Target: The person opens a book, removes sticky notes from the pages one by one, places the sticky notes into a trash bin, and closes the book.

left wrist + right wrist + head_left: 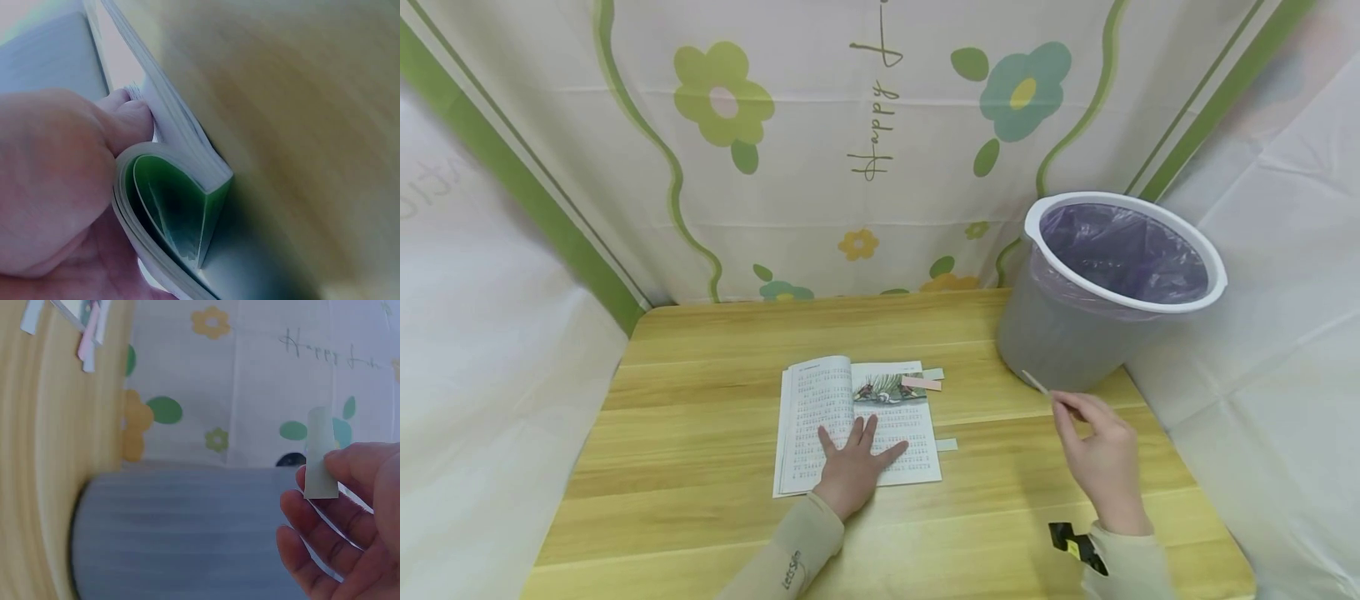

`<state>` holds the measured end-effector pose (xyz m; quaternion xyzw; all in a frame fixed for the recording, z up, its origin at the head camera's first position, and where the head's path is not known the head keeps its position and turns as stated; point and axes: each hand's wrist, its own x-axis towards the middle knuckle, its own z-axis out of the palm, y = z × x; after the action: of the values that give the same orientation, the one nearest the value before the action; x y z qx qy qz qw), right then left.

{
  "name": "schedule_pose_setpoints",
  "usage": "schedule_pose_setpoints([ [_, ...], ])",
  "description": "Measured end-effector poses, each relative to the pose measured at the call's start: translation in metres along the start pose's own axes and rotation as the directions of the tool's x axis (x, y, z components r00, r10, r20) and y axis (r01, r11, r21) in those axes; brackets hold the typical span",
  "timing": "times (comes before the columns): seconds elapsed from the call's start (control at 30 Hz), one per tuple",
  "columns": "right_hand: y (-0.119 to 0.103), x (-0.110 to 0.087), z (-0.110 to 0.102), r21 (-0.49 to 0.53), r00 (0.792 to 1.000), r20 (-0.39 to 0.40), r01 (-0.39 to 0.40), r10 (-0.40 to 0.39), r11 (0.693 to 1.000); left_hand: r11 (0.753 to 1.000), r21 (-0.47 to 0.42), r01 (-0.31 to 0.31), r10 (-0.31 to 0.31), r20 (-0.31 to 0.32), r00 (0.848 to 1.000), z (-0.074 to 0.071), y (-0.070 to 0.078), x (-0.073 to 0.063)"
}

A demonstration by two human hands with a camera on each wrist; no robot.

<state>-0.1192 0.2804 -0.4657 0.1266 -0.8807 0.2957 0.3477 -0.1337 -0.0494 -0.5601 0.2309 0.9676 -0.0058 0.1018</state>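
Note:
An open book (891, 433) lies on the wooden table, with printed text and an insect picture. Across its lower pages, my left hand (852, 471) rests flat with fingers spread. In the left wrist view that hand touches the curved pages of the book (178, 125), and its fingertips are partly hidden. My right hand (1105, 458) is raised beside the bin, pinching a pale green sticky tab (320, 450) between thumb and index finger. Other tabs stick out from the book's right edge: a pink tab (921, 383), a pale tab (933, 374) and a lower pale tab (947, 445).
A grey waste bin (1060, 333) with a white rim and purple liner (1097, 242) stands at the table's back right. Floral curtain (805, 167) hangs behind the table (692, 450), with white fabric at both sides. A black strap (1078, 546) sits at my right wrist.

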Motion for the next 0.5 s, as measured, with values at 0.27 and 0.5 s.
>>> schedule_pose_setpoints([
  [0.27,0.006,0.027,-0.029,0.000,0.989,-0.150,-0.010,0.010,1.000,1.000,-0.023,0.001,-0.001,0.007,1.000,0.000,0.000,0.000],
  [0.5,0.011,0.059,-0.050,-0.022,0.970,-0.243,0.014,-0.019,1.000,1.000,-0.026,-0.001,0.001,0.002,1.000,0.002,-0.001,0.001],
])
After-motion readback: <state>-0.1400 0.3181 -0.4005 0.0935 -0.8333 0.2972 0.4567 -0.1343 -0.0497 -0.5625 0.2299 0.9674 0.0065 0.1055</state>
